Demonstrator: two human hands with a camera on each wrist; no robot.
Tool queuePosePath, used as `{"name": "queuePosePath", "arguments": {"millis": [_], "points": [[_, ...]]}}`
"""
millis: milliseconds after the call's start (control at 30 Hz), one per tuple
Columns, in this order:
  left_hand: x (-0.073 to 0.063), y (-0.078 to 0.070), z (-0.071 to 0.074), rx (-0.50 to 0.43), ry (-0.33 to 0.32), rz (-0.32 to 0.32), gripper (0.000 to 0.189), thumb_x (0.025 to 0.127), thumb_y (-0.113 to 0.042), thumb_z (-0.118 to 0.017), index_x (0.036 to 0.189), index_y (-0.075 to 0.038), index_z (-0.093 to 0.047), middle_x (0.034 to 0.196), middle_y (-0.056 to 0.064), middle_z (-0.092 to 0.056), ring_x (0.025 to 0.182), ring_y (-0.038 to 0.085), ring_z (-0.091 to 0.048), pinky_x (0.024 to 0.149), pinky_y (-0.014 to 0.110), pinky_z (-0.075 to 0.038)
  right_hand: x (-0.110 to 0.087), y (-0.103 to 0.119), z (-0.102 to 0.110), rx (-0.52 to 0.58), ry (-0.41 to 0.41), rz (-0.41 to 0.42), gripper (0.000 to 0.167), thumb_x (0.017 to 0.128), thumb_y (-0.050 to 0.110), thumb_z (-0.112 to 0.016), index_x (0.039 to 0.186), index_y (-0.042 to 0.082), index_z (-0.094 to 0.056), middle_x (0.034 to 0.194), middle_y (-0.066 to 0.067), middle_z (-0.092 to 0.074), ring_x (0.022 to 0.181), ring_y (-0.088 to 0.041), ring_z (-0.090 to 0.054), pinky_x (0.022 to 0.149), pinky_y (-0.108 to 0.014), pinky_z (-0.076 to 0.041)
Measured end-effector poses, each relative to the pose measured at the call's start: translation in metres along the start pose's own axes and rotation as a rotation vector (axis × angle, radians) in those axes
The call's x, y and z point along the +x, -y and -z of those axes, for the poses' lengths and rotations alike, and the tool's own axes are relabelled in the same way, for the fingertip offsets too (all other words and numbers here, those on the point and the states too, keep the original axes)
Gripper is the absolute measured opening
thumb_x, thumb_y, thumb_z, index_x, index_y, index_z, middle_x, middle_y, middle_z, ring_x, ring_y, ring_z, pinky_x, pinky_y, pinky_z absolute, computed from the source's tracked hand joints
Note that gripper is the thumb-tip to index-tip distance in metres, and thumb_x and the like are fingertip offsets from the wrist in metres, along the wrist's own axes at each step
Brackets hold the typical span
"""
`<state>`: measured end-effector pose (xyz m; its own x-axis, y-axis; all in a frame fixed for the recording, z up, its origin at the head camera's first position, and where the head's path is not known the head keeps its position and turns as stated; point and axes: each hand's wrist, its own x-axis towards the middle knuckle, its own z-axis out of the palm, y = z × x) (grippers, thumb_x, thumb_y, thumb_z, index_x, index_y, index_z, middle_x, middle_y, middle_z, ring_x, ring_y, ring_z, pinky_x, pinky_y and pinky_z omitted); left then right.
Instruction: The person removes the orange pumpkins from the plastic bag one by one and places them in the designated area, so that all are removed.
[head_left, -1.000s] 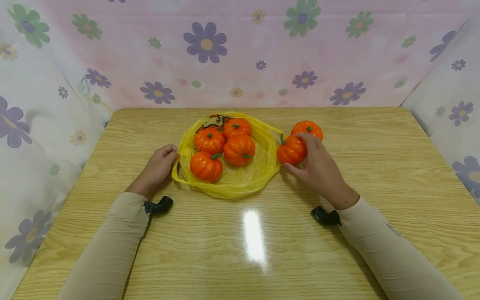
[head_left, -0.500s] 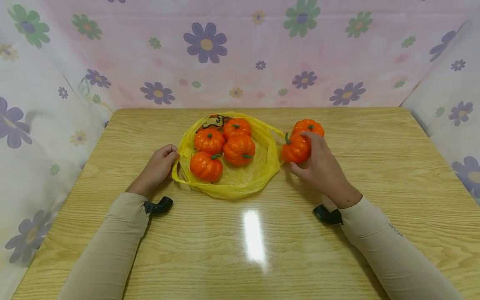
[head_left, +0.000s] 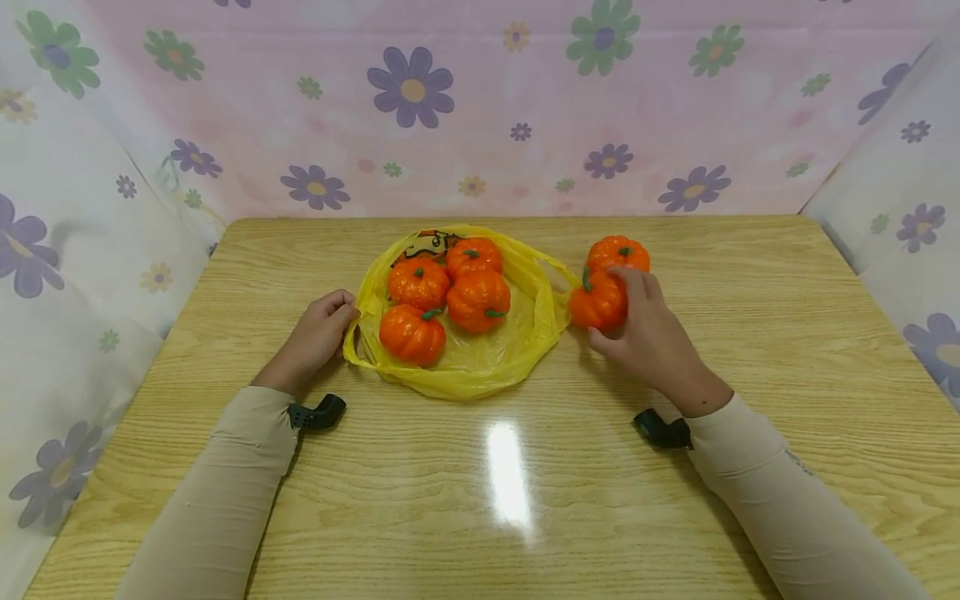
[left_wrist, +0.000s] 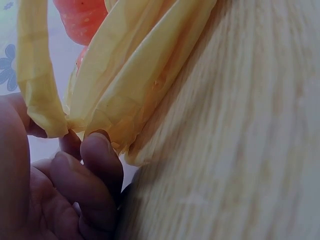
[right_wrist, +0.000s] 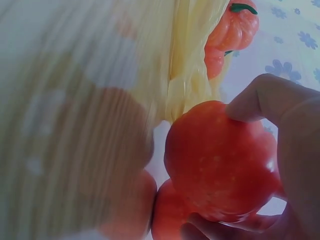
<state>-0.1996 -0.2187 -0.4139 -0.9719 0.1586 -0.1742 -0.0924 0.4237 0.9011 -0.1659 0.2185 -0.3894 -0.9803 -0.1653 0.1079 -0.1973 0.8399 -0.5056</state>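
A yellow plastic bag [head_left: 480,383] lies spread with its mouth wide and several small orange pumpkins [head_left: 412,333] inside. At its left side my left hand [head_left: 318,332] pinches the bag's edge by a handle loop; the left wrist view shows thumb and fingers on the gathered plastic [left_wrist: 125,95]. My right hand [head_left: 651,337] grips another pumpkin [head_left: 597,302] with a green stem, just beyond the bag's right edge. In the right wrist view a gap separates this pumpkin [right_wrist: 220,160] from its reflection in the tabletop. Right behind it sits one more pumpkin [head_left: 618,250], partly covered by hand and pumpkin.
Everything rests on a glossy wood-grain table [head_left: 480,500]. A flower-printed cloth [head_left: 480,108] hangs along the back and both sides. Dark wrist devices [head_left: 318,412] stick out from both sleeves.
My right hand has drawn its pumpkin slightly right, away from the bag's edge. The pumpkin behind has shifted a little right and back. My left hand has stayed put.
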Motion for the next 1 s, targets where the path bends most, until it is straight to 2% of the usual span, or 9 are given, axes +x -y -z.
{"name": "queuePosePath", "arguments": {"millis": [400, 633, 1000], "points": [[-0.001, 0.000, -0.001, -0.005, -0.006, -0.005, 0.021, 0.103, -0.018, -0.040, 0.105, 0.000, -0.050, 0.070, 0.000, -0.045, 0.049, 0.009, -0.043, 0.048, 0.025, -0.042, 0.000, -0.009, 0.006, 0.003, 0.046, -0.049, 0.080, 0.086, 0.024, -0.069, 0.146, -0.001, -0.023, 0.144, -0.032, -0.032, 0.121, -0.052, -0.048, 0.099, -0.067, -0.043], [-0.001, 0.000, -0.002, -0.010, -0.011, -0.004, 0.021, 0.103, -0.019, -0.041, 0.104, 0.000, -0.051, 0.070, 0.000, -0.045, 0.050, 0.010, -0.044, 0.049, 0.026, -0.043, 0.002, -0.013, 0.007, -0.001, 0.060, -0.069, 0.084, 0.087, 0.025, -0.069, 0.147, -0.006, -0.019, 0.139, -0.035, -0.039, 0.119, -0.053, -0.050, 0.097, -0.068, -0.044], [-0.001, 0.001, -0.002, -0.004, -0.015, -0.005, 0.021, 0.103, -0.019, -0.041, 0.104, -0.001, -0.051, 0.070, -0.001, -0.045, 0.050, 0.010, -0.044, 0.049, 0.026, -0.043, 0.003, -0.019, 0.009, 0.010, 0.079, -0.086, 0.081, 0.088, 0.023, -0.067, 0.145, -0.009, -0.019, 0.136, -0.037, -0.045, 0.120, -0.049, -0.052, 0.103, -0.062, -0.042]]}}
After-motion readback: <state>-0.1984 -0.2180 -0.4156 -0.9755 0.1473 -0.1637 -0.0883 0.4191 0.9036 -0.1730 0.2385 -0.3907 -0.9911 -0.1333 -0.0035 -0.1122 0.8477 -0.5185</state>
